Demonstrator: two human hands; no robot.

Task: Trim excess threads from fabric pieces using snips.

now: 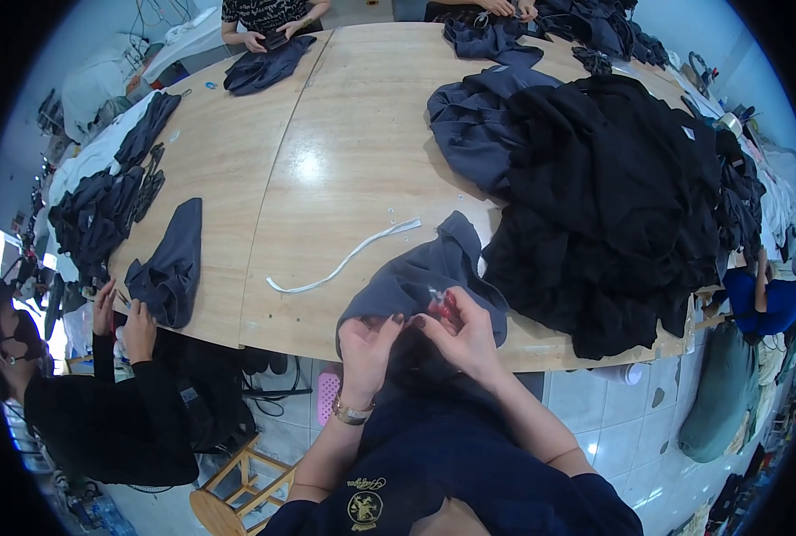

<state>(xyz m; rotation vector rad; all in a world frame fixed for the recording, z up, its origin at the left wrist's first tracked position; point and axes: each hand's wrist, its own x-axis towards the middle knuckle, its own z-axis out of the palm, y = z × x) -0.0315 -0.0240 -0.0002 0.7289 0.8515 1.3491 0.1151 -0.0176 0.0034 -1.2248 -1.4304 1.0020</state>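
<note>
A dark grey garment lies bunched at the table's near edge, part of it hanging over toward my lap. My left hand is closed, its thumb and fingers pinching the garment's near edge. Close beside it, my right hand is closed around small red-handled thread snips, with their shiny tip pointing away from me. The right thumb and fingertip also meet at the cloth, near the left fingertips. What exactly lies between the fingertips is too small to make out.
A large heap of black garments fills the table's right side, beside a grey garment. A white strip lies on the wooden table. A co-worker sits at left by another grey piece; others work across the table.
</note>
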